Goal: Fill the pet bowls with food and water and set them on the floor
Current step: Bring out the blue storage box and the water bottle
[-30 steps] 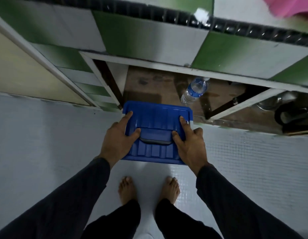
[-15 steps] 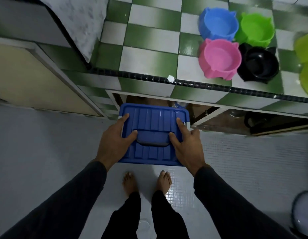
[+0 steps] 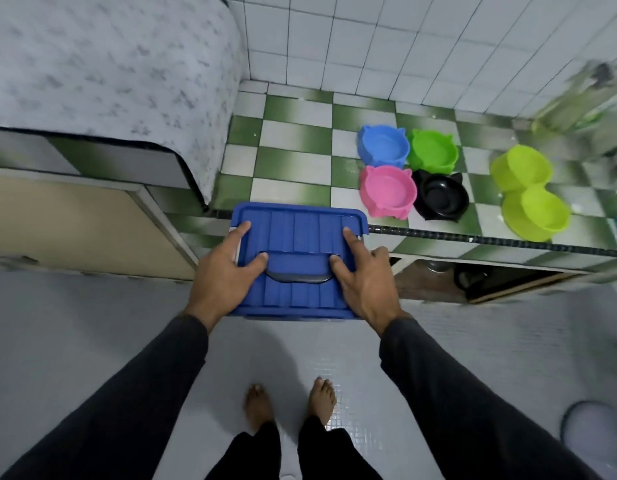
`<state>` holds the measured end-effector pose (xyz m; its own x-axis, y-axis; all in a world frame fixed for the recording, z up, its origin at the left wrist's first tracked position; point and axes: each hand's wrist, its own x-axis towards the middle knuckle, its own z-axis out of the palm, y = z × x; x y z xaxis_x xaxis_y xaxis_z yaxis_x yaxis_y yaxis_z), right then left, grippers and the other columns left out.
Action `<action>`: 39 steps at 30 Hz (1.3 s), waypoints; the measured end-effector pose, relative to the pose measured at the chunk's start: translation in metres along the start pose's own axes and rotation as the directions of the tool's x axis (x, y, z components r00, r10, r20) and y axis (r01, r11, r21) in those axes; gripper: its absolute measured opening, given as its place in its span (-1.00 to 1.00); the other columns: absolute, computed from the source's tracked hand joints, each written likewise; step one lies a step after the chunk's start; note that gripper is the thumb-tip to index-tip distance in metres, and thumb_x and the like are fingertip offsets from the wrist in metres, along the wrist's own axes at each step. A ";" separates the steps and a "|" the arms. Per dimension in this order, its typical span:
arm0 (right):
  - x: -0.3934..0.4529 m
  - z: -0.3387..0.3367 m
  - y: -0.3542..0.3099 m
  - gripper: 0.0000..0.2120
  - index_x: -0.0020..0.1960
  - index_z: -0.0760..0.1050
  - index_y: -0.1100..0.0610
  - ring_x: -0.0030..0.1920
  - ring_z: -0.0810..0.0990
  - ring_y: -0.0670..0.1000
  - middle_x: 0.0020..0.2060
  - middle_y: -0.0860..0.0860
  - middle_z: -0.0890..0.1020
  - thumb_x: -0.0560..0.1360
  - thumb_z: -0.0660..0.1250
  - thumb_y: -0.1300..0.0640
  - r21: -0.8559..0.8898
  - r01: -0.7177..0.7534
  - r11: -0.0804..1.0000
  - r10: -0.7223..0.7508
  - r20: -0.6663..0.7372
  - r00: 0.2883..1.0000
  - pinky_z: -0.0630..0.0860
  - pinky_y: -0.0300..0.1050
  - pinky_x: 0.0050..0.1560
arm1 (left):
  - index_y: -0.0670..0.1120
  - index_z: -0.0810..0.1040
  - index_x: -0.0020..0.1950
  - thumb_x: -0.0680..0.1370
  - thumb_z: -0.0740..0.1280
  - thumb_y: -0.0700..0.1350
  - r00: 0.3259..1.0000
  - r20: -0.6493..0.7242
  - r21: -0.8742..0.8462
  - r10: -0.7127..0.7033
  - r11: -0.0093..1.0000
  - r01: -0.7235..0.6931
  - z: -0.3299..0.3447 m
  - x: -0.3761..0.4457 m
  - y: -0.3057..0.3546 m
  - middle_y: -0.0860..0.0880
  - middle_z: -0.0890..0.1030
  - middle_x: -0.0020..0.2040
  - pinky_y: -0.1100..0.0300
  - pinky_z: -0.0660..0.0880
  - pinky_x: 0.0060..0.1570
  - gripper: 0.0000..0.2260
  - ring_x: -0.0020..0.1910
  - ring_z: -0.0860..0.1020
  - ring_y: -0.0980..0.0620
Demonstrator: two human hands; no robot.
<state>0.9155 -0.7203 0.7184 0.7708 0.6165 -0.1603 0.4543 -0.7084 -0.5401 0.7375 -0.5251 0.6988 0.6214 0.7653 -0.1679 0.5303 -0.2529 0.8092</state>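
I hold a blue lidded plastic box (image 3: pixel 296 237) in the air in front of the counter edge. My left hand (image 3: pixel 224 275) grips its left side and my right hand (image 3: pixel 364 278) grips its right side, thumbs near the lid's recessed handle. On the green-and-white checkered counter (image 3: pixel 293 161) stand a blue bowl (image 3: pixel 383 145), a green bowl (image 3: pixel 433 150), a pink bowl (image 3: pixel 386 190) and a black bowl (image 3: pixel 440 195), all cat-eared and empty. A lime double bowl (image 3: pixel 528 192) lies to their right.
A grey patterned cloth (image 3: pixel 103 81) covers the raised surface at left. Below the counter is an open cupboard (image 3: pixel 473 278) with dark items inside. My bare feet (image 3: pixel 289 403) stand on the grey floor. A pale round object (image 3: pixel 598 438) sits at lower right.
The box has come up from the open cupboard under the counter to counter height. My view has tilted up, so the bowls and the wall now show fully.
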 end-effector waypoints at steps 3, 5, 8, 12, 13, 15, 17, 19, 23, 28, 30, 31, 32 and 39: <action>0.002 -0.016 -0.017 -0.47 0.44 0.09 -0.36 0.01 0.56 0.32 0.22 0.20 0.41 0.60 0.29 -0.12 -0.012 0.074 0.997 -0.074 -0.040 0.996 0.56 0.06 -0.01 | 0.34 0.25 0.55 0.49 0.42 0.29 1.000 -0.007 -0.010 0.018 1.000 -0.018 -0.016 0.005 0.017 0.21 0.43 0.48 0.29 0.37 0.27 -0.33 0.30 0.42 0.24; 0.008 -0.024 -0.027 -0.49 0.49 0.17 -0.34 0.14 0.52 0.34 0.30 0.25 0.41 0.60 0.27 -0.14 -0.007 0.057 0.998 -0.057 -0.049 0.997 0.52 0.11 0.09 | 0.35 0.25 0.55 0.50 0.42 0.28 0.999 -0.023 0.004 0.036 0.999 -0.036 -0.026 0.010 0.026 0.19 0.42 0.50 0.30 0.36 0.25 -0.34 0.28 0.40 0.25; 0.014 -0.033 -0.041 -0.50 0.50 0.21 -0.30 0.18 0.48 0.38 0.32 0.28 0.40 0.60 0.26 -0.16 0.005 0.052 0.999 -0.051 -0.059 0.997 0.50 0.14 0.14 | 0.33 0.26 0.56 0.51 0.43 0.26 0.998 -0.026 -0.004 0.050 0.999 -0.050 -0.037 0.018 0.035 0.17 0.44 0.49 0.34 0.41 0.13 -0.35 0.24 0.46 0.20; 0.023 -0.038 -0.051 -0.42 0.56 0.15 -0.28 -0.09 0.53 0.15 0.14 0.16 0.38 0.59 0.25 -0.24 0.004 0.049 0.999 -0.048 -0.124 0.991 0.54 0.01 0.05 | 0.29 0.27 0.58 0.53 0.42 0.25 0.996 -0.027 0.013 0.084 0.996 -0.084 -0.049 0.033 0.045 0.11 0.44 0.52 0.28 0.44 0.18 -0.36 0.28 0.46 0.16; 0.027 -0.039 -0.053 -0.40 0.57 0.14 -0.27 -0.16 0.50 0.07 0.10 0.14 0.37 0.59 0.24 -0.26 0.000 0.055 0.998 -0.054 -0.139 0.989 0.51 -0.03 0.02 | 0.28 0.27 0.58 0.54 0.41 0.25 0.995 -0.031 0.024 0.095 0.995 -0.094 -0.052 0.037 0.048 0.09 0.43 0.53 0.24 0.45 0.25 -0.36 0.32 0.46 0.13; 0.038 -0.043 -0.058 -0.38 0.58 0.14 -0.27 -0.26 0.40 -0.09 0.03 0.09 0.34 0.57 0.21 -0.31 0.009 0.062 0.998 -0.059 -0.170 0.984 0.42 -0.12 -0.06 | 0.27 0.28 0.59 0.54 0.41 0.25 0.993 -0.038 0.039 0.111 0.993 -0.110 -0.058 0.048 0.054 0.06 0.42 0.54 0.09 0.46 0.38 -0.36 0.42 0.46 0.03; 0.052 -0.043 -0.059 -0.38 0.58 0.15 -0.27 -0.28 0.38 -0.11 -0.02 0.06 0.33 0.57 0.20 -0.33 -0.030 0.104 0.994 -0.107 -0.206 0.973 0.39 -0.14 -0.09 | 0.25 0.28 0.59 0.55 0.40 0.25 0.992 -0.030 0.040 0.121 0.992 -0.119 -0.062 0.060 0.061 0.05 0.42 0.55 -0.02 0.49 0.40 -0.36 0.45 0.46 -0.03; 0.066 -0.044 -0.060 -0.38 0.58 0.14 -0.27 -0.27 0.38 -0.08 -0.04 0.07 0.35 0.56 0.20 -0.32 -0.056 0.107 0.993 -0.117 -0.218 0.969 0.38 -0.14 -0.11 | 0.23 0.28 0.60 0.55 0.40 0.24 0.991 -0.025 0.046 0.131 0.991 -0.129 -0.062 0.074 0.068 0.04 0.39 0.57 -0.05 0.48 0.40 -0.36 0.46 0.44 -0.05; 0.098 -0.050 -0.066 -0.63 0.42 0.30 -0.26 -0.01 0.51 0.22 0.35 0.17 0.41 0.63 0.23 -0.11 -0.267 0.191 0.945 -0.232 -0.132 0.964 0.37 -0.06 -0.13 | 0.20 0.29 0.60 0.56 0.40 0.23 0.988 -0.035 0.078 0.150 0.986 -0.147 -0.058 0.109 0.076 0.02 0.38 0.57 0.06 0.42 0.41 -0.36 0.48 0.42 -0.04; 0.161 -0.055 -0.055 -0.57 0.50 0.23 -0.19 0.02 0.38 0.18 0.64 0.11 -0.04 0.65 0.07 0.04 -0.655 0.275 0.704 -0.330 0.041 0.943 0.32 -0.06 -0.18 | 0.20 0.29 0.60 0.57 0.39 0.24 0.982 -0.053 0.094 0.181 0.980 -0.175 -0.046 0.161 0.089 0.04 0.42 0.55 0.23 0.43 0.25 -0.37 0.34 0.45 0.11; 0.185 -0.057 -0.056 -0.52 0.55 0.17 -0.18 0.03 0.36 0.13 0.57 0.29 0.11 0.65 0.10 -0.05 -0.588 0.238 0.773 -0.298 -0.006 0.954 0.27 -0.11 -0.23 | 0.22 0.27 0.61 0.57 0.38 0.25 0.982 -0.053 0.102 0.179 0.980 -0.173 -0.040 0.182 0.093 0.04 0.39 0.57 0.18 0.39 0.32 -0.37 0.44 0.44 0.03; 0.197 -0.057 -0.055 -0.48 0.57 0.16 -0.19 0.01 0.32 0.10 0.47 0.36 0.25 0.63 0.15 -0.11 -0.512 0.231 0.827 -0.303 -0.060 0.951 0.24 -0.18 -0.25 | 0.22 0.26 0.61 0.57 0.38 0.25 0.984 -0.051 0.093 0.170 0.982 -0.165 -0.037 0.193 0.095 0.04 0.37 0.58 0.17 0.38 0.33 -0.36 0.47 0.42 0.00; 0.207 -0.058 -0.055 -0.45 0.57 0.16 -0.19 0.02 0.27 0.08 0.39 0.37 0.34 0.61 0.18 -0.15 -0.446 0.216 0.869 -0.299 -0.124 0.946 0.19 -0.27 -0.23 | 0.22 0.26 0.61 0.57 0.38 0.25 0.986 -0.046 0.080 0.159 0.985 -0.155 -0.035 0.203 0.097 0.04 0.35 0.59 0.17 0.37 0.33 -0.36 0.49 0.40 -0.01; 0.271 -0.070 -0.054 -0.53 0.56 0.15 -0.11 0.14 0.44 0.27 0.61 0.19 0.00 0.67 0.08 -0.02 -0.542 0.246 0.804 -0.265 0.044 0.963 0.24 -0.06 -0.14 | 0.27 0.20 0.61 0.56 0.36 0.27 0.991 -0.064 0.111 0.119 0.988 -0.111 -0.016 0.262 0.107 0.06 0.33 0.60 0.22 0.31 0.32 -0.34 0.49 0.41 -0.01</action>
<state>1.1311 -0.5391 0.7618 0.6025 0.7967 -0.0479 0.7966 -0.6039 -0.0256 0.9475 -0.3423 0.7500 0.6416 0.7663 -0.0339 0.5185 -0.4007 0.7554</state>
